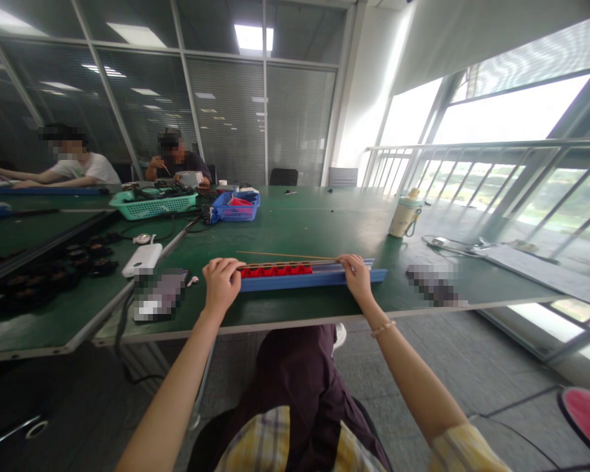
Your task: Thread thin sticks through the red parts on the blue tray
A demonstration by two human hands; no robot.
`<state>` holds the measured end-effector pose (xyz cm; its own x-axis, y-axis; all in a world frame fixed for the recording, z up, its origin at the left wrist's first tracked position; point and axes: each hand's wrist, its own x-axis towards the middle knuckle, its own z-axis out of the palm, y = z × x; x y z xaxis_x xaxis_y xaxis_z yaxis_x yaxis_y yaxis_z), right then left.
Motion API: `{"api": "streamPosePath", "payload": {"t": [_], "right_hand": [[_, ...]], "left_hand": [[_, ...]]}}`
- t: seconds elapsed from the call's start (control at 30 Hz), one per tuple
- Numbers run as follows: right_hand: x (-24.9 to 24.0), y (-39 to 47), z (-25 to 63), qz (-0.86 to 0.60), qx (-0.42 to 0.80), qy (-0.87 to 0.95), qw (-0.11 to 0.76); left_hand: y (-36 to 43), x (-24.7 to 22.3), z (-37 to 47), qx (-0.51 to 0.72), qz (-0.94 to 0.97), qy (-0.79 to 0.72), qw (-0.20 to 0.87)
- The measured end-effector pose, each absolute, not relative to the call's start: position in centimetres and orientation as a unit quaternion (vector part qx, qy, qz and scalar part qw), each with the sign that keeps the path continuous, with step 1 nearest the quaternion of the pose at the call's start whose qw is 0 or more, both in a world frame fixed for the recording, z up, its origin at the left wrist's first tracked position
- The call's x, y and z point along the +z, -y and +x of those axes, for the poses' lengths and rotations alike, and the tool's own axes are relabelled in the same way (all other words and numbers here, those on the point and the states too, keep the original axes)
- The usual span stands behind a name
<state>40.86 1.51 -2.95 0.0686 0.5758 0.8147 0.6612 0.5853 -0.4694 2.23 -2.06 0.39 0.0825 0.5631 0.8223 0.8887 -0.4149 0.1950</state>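
Observation:
A long, narrow blue tray (295, 283) lies on the green table near its front edge. A row of red pieces (275, 269) fills its left and middle part; a pale metallic strip shows at the right end. My left hand (221, 283) is closed around the left end of the tray, thumb at the front. Toward the right end, my right hand (356, 276) grips the tray with curled fingers. A thin brown strip (285, 255) runs slantwise behind the tray to my right fingers. Another thin strip lies along the red pieces between both hands; how the fingertips hold it is hidden.
Left of the tray are a phone (162, 295) and a white device (142, 259). Behind stand a green basket (152, 208) and a blue basket (236, 211). A bottle (404, 217), another phone (432, 283) and papers (535, 265) are on the right. Two people sit across.

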Motion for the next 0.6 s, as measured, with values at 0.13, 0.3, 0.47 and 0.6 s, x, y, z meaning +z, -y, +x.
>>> {"api": "streamPosePath", "payload": {"t": [0.13, 0.3, 0.47, 0.6], "right_hand": [[-2.94, -1.53, 40.89, -0.448, -0.026, 0.677, 0.583], [-3.08, -1.68, 41.17, -0.446, -0.026, 0.651, 0.614], [-2.77, -1.37, 40.94, -0.44, -0.026, 0.66, 0.608], [-2.37, -1.0, 40.61, -0.427, -0.031, 0.677, 0.598]], "left_hand": [[1.97, 0.37, 2.17, -0.448, -0.711, 0.513, 0.174], [1.99, 0.37, 2.1, -0.453, -0.708, 0.512, 0.176], [2.02, 0.33, 2.18, -0.451, -0.709, 0.51, 0.183], [1.86, 0.24, 2.18, -0.469, -0.684, 0.525, 0.191]]}}
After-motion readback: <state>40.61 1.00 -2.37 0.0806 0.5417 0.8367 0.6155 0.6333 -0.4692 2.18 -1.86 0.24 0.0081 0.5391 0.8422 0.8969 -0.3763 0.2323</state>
